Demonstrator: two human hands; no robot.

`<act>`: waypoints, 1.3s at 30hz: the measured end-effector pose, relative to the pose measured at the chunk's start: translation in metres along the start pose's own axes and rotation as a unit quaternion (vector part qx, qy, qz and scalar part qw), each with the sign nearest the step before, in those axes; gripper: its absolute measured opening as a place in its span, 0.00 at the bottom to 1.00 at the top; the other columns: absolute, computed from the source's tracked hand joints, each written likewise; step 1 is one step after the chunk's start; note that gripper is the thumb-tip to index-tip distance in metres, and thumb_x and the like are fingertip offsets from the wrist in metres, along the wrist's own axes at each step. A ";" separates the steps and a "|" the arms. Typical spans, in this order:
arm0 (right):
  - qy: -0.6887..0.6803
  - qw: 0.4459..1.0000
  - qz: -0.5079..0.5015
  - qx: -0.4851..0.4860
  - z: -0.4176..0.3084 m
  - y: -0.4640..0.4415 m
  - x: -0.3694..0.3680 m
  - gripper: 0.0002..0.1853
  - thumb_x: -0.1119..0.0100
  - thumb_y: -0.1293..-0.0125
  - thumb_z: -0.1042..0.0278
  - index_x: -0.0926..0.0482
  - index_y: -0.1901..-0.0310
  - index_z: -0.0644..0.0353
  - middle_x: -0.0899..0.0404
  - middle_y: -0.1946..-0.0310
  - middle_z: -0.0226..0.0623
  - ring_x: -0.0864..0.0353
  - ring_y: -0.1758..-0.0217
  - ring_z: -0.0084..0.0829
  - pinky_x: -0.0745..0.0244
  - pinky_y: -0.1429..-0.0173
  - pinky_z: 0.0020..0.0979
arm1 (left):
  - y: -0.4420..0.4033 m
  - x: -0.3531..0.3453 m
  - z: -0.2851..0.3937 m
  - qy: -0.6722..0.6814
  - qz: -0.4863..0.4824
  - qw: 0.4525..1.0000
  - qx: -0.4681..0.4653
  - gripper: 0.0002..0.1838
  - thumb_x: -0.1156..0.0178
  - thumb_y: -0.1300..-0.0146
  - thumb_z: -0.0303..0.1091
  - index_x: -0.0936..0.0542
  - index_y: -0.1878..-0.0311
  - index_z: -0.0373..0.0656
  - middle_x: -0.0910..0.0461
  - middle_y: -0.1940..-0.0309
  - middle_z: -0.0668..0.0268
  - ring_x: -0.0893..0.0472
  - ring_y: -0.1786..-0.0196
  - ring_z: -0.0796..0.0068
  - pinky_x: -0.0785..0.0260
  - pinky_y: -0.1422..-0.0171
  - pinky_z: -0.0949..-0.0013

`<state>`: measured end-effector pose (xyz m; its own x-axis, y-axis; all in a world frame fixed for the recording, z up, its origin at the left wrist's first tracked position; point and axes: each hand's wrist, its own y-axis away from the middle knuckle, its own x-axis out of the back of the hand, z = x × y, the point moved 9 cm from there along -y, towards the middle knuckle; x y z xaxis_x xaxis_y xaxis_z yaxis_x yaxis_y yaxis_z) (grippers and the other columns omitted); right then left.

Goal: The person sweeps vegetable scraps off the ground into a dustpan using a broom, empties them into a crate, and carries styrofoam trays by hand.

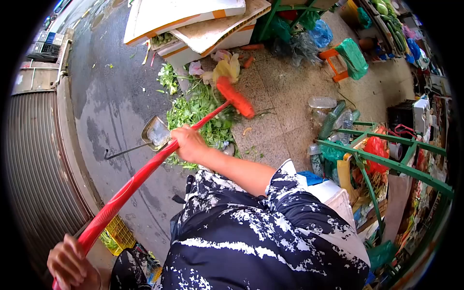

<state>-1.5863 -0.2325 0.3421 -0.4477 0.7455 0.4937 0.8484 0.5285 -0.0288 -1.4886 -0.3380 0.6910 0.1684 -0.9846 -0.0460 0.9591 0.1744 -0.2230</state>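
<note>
A white box (180, 56) has little green things in it, and a yellow crate (123, 232) has something green too. A dustpan (155, 131) lies beside the green leaves (186, 113) on the ground. An orange stool (341, 76) stands farther right. My broom (133, 186) slants across in front of me, from low left to its red head up right, near the leaves. My left fingers (64, 263) and right fingers (181, 136) wrap around its stick.

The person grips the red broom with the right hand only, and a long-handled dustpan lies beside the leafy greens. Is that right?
Not quite: the left hand grips the red broom too, as the head view shows, along with the right hand. The long-handled dustpan does lie beside the leafy greens.
</note>
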 end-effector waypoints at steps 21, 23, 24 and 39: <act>0.259 0.949 0.177 0.026 0.221 -0.062 0.136 0.10 0.40 0.55 0.67 0.32 0.81 0.57 0.31 0.79 0.38 0.32 0.68 0.42 0.36 0.64 0.37 | -0.016 -0.090 -0.200 0.057 -0.148 0.982 -0.101 0.14 0.54 0.49 0.24 0.42 0.87 0.40 0.36 0.88 0.65 0.34 0.81 0.72 0.36 0.65 0.62; 0.240 0.962 0.129 -0.006 0.216 -0.055 0.118 0.10 0.42 0.53 0.65 0.32 0.80 0.57 0.30 0.76 0.37 0.32 0.64 0.41 0.35 0.61 0.37 | -0.017 -0.079 -0.190 0.075 -0.124 0.984 -0.099 0.15 0.53 0.46 0.27 0.42 0.87 0.41 0.36 0.88 0.65 0.34 0.81 0.73 0.37 0.64 0.63; 0.259 0.959 0.113 -0.025 0.215 -0.060 0.118 0.09 0.43 0.51 0.64 0.32 0.79 0.56 0.30 0.74 0.37 0.32 0.63 0.41 0.35 0.61 0.37 | -0.021 -0.071 -0.189 0.062 -0.116 0.988 -0.085 0.16 0.53 0.45 0.30 0.41 0.87 0.42 0.36 0.88 0.66 0.35 0.81 0.74 0.38 0.63 0.63; 0.143 0.989 0.037 -0.025 0.030 -0.038 0.002 0.06 0.43 0.57 0.72 0.31 0.80 0.58 0.29 0.75 0.38 0.31 0.63 0.40 0.33 0.61 0.38 | 0.022 0.028 -0.050 -0.028 -0.031 0.999 -0.019 0.16 0.51 0.52 0.36 0.44 0.91 0.53 0.43 0.94 0.76 0.42 0.86 0.84 0.47 0.67 0.73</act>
<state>-1.6282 -0.2391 0.3179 -0.2921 0.6330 0.7170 0.8922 0.4504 -0.0342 -1.4738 -0.3616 0.6356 0.1230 -0.9922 0.0227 0.9588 0.1129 -0.2606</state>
